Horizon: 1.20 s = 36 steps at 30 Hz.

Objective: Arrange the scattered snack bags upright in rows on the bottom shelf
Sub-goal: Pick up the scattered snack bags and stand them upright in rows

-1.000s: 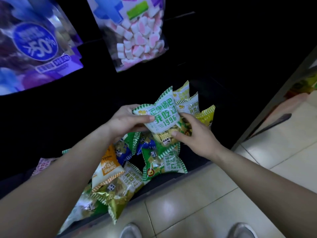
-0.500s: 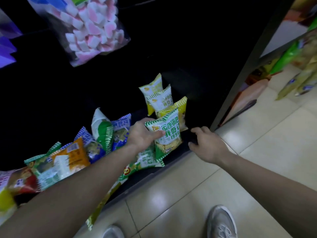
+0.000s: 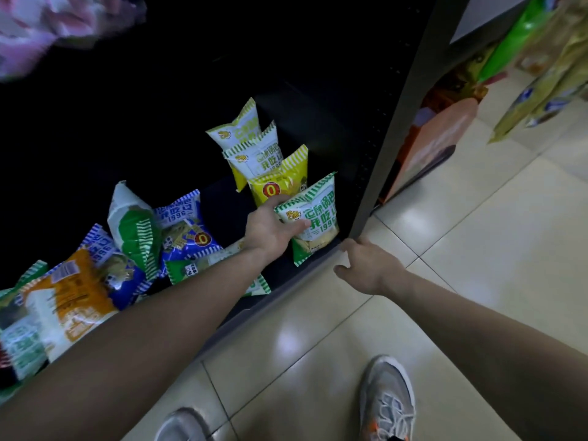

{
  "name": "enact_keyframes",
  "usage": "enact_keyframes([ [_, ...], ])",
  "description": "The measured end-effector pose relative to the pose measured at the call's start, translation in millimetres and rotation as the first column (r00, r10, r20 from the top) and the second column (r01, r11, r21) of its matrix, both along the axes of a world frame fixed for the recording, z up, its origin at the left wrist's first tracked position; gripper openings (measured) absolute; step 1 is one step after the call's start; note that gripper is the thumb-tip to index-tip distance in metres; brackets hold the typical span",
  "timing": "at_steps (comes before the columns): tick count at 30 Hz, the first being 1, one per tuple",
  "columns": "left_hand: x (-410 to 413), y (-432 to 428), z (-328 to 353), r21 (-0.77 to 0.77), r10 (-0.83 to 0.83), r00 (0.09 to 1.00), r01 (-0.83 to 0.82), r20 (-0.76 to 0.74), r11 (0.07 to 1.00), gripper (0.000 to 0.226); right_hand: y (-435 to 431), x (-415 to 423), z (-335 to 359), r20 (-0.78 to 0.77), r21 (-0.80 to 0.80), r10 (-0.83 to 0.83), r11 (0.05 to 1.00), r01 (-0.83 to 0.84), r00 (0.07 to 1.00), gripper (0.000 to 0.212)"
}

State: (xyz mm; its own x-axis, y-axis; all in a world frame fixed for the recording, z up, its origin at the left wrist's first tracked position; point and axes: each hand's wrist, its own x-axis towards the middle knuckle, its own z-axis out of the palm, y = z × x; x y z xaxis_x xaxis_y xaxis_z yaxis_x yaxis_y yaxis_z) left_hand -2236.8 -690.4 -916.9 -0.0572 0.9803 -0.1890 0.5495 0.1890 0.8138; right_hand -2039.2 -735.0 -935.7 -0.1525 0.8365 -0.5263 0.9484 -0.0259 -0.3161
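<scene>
left hand (image 3: 273, 227) grasping green bag (image 3: 313, 218) upright at shelf (image 3: 286, 281) front right, before yellow bags (image 3: 280, 183) | right hand (image 3: 366, 268) released, on shelf edge | bag likely light, puffy, slick, crushable: pinch top seam or sides

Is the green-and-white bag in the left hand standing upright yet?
Upright. The green-and-white bag stands on its bottom edge at the shelf front, top seal up, with the left hand gripping its side.

"1996" on green-white bag (image 3: 313, 218) and blue bag (image 3: 184, 222); "0" badge, seemingly, on yellow bag (image 3: 280, 183).
</scene>
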Motion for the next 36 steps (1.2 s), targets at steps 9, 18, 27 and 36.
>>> enact_keyframes([
  [9, -3, 0, -1, 0.043, 0.061, 0.995, -0.058, -0.075, 0.997, 0.068, -2, -22, 5, -0.099, 0.013, 0.052, 0.999, -0.051, 0.994, 0.064],
  [18, -19, 5, 2, -0.033, 0.001, 0.984, -0.007, -0.178, 0.999, 0.072, -2, -23, 5, -0.075, 0.111, 0.141, 0.985, -0.132, 0.987, 0.061],
  [27, -18, -1, -1, 0.022, 0.064, 0.993, -0.062, -0.096, 0.998, 0.058, 2, -27, -3, -0.148, 0.115, 0.133, 0.987, -0.116, 0.98, 0.071],
  [36, -9, 5, -2, 0.046, 0.043, 0.99, -0.037, -0.134, 0.998, 0.047, 1, -21, -11, -0.122, 0.055, 0.158, 0.987, -0.152, 0.98, 0.081],
])
